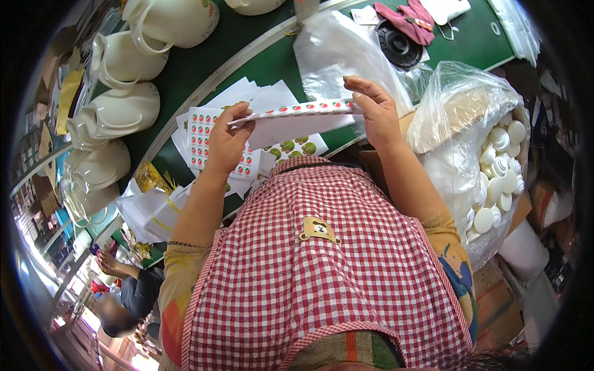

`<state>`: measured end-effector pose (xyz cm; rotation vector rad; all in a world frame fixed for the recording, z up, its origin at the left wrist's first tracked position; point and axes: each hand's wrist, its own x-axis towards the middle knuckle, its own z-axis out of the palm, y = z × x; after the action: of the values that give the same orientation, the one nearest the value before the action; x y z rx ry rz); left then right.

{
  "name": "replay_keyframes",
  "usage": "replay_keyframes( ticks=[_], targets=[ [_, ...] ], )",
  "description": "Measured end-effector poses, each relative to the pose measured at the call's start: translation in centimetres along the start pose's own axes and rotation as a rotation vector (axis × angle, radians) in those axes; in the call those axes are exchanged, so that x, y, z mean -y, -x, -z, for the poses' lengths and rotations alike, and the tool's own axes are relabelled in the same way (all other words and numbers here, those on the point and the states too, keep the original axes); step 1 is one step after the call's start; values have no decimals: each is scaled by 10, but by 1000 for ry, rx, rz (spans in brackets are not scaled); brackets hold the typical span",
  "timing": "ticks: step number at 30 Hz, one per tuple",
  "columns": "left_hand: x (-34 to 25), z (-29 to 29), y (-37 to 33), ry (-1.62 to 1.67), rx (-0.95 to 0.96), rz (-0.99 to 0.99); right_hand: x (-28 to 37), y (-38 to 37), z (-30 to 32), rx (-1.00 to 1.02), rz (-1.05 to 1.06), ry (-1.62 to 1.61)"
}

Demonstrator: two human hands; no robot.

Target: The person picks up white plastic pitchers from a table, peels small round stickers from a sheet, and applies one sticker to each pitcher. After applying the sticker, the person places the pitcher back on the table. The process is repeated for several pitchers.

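Note:
In front of my apron, a white sheet of small red-and-green round decals (303, 110) is held up with its ends between my two hands. It is tilted nearly edge-on, so one row of decals shows along the top. My left hand (228, 141) pinches the left end. At the other end, my right hand (378, 117) grips the sheet by the thumb, the upper fingers partly raised. Beneath lie a sheet of matching decals (202, 135), a sheet of larger green round decals (297, 146) and loose white papers (272, 93).
White pots with handles (124, 117) line the left side of the green table (247, 59). A clear bag (458, 105) with white lids (498, 179) stands at right. Plastic film (340, 55), a black round part (401, 44) and pink cloth (408, 21) lie beyond. Another person (139, 294) sits lower left.

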<state>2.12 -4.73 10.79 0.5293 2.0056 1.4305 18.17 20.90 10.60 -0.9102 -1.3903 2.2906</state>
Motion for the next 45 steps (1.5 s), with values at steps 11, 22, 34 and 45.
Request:
replay_keyframes(
  ticks=[11, 22, 34, 45],
  targets=[
    [21, 2, -17, 99, -59, 203, -12, -47, -7, 5, 28, 162],
    [12, 36, -33, -529, -191, -836, 25, -66, 29, -75, 91, 336],
    [98, 9, -24, -754, -11, -609, 36, -93, 29, 37, 65, 435],
    [58, -41, -13, -573, -145, -594, -72, -24, -76, 306, -641, -132]
  ],
)
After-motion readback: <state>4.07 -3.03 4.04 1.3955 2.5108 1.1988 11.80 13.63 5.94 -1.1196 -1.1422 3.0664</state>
